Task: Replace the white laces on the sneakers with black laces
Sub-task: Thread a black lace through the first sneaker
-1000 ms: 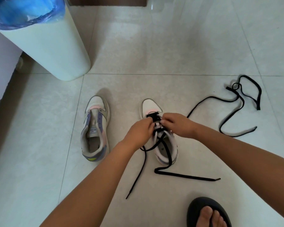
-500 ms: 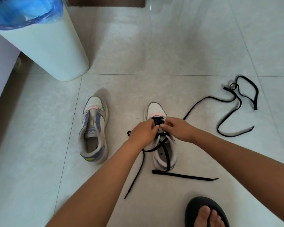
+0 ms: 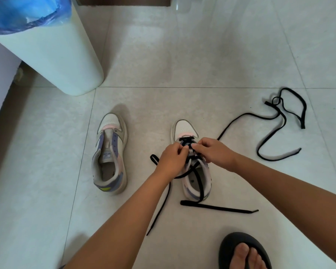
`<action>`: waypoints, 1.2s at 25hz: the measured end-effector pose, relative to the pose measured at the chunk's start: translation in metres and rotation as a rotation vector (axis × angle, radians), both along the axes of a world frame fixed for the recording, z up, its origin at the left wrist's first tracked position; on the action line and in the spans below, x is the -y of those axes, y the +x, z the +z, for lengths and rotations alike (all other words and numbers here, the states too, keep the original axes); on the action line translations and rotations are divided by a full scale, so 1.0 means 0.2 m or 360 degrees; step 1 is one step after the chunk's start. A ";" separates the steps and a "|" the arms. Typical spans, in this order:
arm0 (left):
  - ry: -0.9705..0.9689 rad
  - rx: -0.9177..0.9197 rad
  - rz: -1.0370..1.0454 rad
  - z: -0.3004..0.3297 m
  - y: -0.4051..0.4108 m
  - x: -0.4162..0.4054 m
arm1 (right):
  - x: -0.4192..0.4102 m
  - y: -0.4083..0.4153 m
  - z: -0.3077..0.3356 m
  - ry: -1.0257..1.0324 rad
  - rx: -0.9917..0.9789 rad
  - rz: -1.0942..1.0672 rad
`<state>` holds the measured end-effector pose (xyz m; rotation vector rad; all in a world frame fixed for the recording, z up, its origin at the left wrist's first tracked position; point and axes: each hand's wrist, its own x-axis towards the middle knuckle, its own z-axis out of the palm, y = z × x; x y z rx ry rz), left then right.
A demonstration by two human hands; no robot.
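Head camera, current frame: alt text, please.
Both hands, left hand and right hand, pinch a black lace at the front eyelets of the right-side sneaker on a tiled floor. An unlaced sneaker and spare black lace lie beside it.

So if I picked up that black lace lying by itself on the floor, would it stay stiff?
Probably not. The spare black lace lies in loose loops and curls, so it would likely droop. It looks thin and flat, so probably very light.

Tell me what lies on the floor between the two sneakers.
In the head view, only a loop of the black lace lies between the unlaced sneaker and the sneaker being laced; otherwise bare tile.
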<state>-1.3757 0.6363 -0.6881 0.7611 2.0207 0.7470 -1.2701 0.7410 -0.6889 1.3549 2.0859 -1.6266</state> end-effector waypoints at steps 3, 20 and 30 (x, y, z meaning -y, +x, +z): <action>-0.0021 0.0077 -0.0042 -0.01 -0.03 -0.03 | 0.01 -0.01 0.00 -0.0271 -0.0097 -0.0153; -0.0556 -0.1071 -0.1057 0.11 0.10 -0.03 | 0.14 0.01 0.17 0.0820 0.0628 0.1008; -0.0391 -0.0825 -0.1118 0.09 -0.01 0.01 | 0.12 0.05 0.16 0.0728 0.0412 0.1062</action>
